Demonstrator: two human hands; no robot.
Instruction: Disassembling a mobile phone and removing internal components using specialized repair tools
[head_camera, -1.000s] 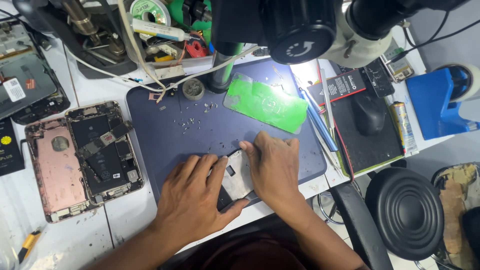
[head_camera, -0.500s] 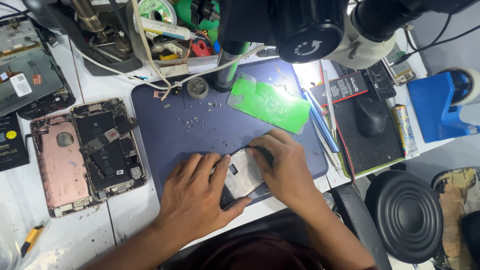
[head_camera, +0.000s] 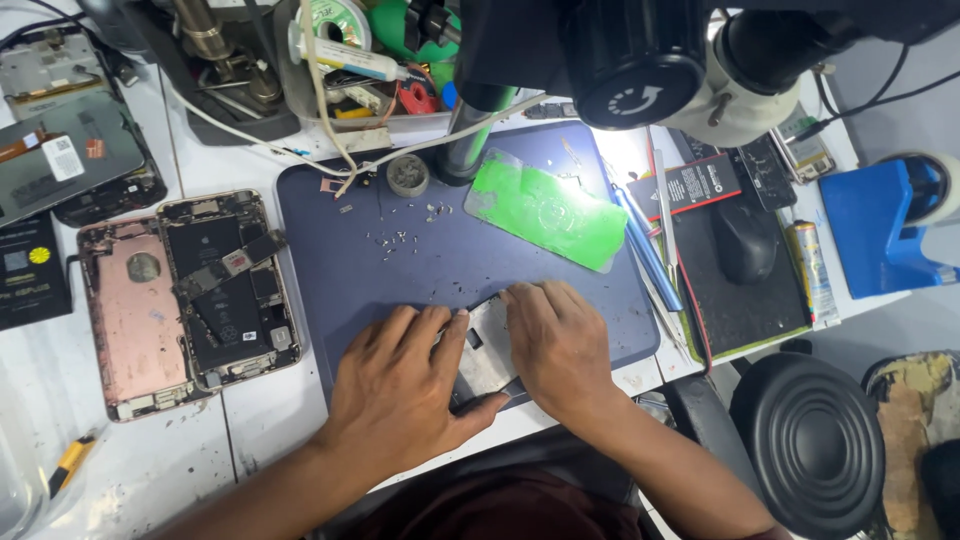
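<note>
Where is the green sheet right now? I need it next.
In the head view, the green sheet lies on the dark blue mat, upper right of it, just beyond the right hand and beside the blue tweezers.

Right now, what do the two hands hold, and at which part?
Both hands press a flat phone part on the blue mat: the left hand on its left edge, the right hand on its right edge.

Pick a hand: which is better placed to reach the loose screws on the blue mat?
Left, probably. The left hand lies nearer the screws up the mat; the right hand presses the phone part.
</note>
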